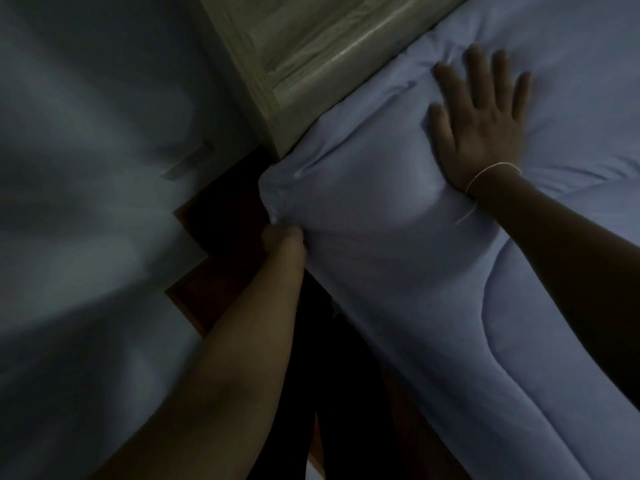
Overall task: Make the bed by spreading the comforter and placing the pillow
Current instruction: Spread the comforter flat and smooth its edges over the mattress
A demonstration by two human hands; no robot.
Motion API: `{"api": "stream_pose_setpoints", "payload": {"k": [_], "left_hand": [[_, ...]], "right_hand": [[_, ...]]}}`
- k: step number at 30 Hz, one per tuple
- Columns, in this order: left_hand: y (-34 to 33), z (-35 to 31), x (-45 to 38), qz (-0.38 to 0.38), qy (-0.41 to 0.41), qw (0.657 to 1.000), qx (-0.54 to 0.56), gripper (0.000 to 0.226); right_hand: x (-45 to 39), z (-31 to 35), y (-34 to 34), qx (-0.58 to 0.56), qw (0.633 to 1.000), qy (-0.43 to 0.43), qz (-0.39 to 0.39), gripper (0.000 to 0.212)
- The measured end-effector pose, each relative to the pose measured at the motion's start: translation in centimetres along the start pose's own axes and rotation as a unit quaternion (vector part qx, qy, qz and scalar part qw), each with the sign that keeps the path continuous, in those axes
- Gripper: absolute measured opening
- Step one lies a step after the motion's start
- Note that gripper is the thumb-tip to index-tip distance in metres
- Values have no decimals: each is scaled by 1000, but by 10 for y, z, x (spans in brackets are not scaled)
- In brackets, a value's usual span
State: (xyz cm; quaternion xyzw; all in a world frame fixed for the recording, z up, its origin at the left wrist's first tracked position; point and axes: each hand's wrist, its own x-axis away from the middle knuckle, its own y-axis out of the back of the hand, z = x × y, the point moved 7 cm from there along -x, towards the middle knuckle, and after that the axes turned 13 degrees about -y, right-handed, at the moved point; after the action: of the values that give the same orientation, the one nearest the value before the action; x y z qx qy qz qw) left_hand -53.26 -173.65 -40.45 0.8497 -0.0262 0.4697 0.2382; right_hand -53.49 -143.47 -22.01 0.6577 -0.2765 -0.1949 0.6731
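Observation:
A pale lilac quilted comforter (433,289) covers the bed on the right and bulges over its near corner. My left hand (282,239) is closed on the comforter's corner edge at the bed's side, its fingers mostly tucked under the fabric. My right hand (481,123) lies flat on top of the comforter with fingers spread, pressing it down close to the wooden headboard (311,64). A thin thread bracelet circles that wrist. No pillow is in view.
A pale wall or door (86,168) fills the left side. Between it and the bed runs a narrow strip of dark wooden floor (221,237). My dark-clothed legs (339,393) stand in that gap. The scene is dim.

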Motion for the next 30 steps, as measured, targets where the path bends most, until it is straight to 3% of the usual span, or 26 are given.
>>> {"api": "stream_pose_setpoints", "payload": {"k": [4, 6, 8, 9, 11, 13, 15, 17, 22, 25, 28, 30], "left_hand": [[22, -8, 6, -99, -64, 993, 12, 33], [26, -20, 23, -128, -121, 982, -60, 30], [39, -45, 44, -198, -243, 947, -70, 29], [43, -64, 61, -222, -334, 914, -62, 29], [32, -100, 102, -179, -491, 849, -72, 32], [-4, -121, 126, -52, -575, 807, -123, 46], [-34, -129, 126, 32, -595, 778, -198, 62], [-46, -128, 112, 65, -574, 773, -261, 70], [-50, -123, 97, 96, -538, 774, -319, 59], [-44, -131, 100, 79, -519, 773, -357, 54], [-31, -148, 128, 22, -543, 787, -291, 50], [-22, -164, 153, -18, -583, 773, -251, 46]], "right_hand": [[0, -1, -1, -10, 1000, 7, -14, 58], [-1, -2, -2, -8, 1000, 1, -18, 58], [-1, -2, -2, -10, 1000, -6, -13, 58], [-1, -2, -2, -12, 1000, -6, -13, 58], [-1, -2, -1, -18, 1000, -5, -10, 58], [-1, -3, -2, -20, 1000, -3, -4, 59], [-1, -4, -3, -17, 1000, -6, -3, 59], [-2, -3, -3, -22, 1000, -9, 1, 59], [-2, -4, -2, -33, 999, -4, 6, 61], [0, -4, 6, -52, 998, 5, 31, 60], [32, 0, 11, -58, 998, 12, 18, 58], [78, 6, 7, -55, 998, 15, 4, 58]]}}
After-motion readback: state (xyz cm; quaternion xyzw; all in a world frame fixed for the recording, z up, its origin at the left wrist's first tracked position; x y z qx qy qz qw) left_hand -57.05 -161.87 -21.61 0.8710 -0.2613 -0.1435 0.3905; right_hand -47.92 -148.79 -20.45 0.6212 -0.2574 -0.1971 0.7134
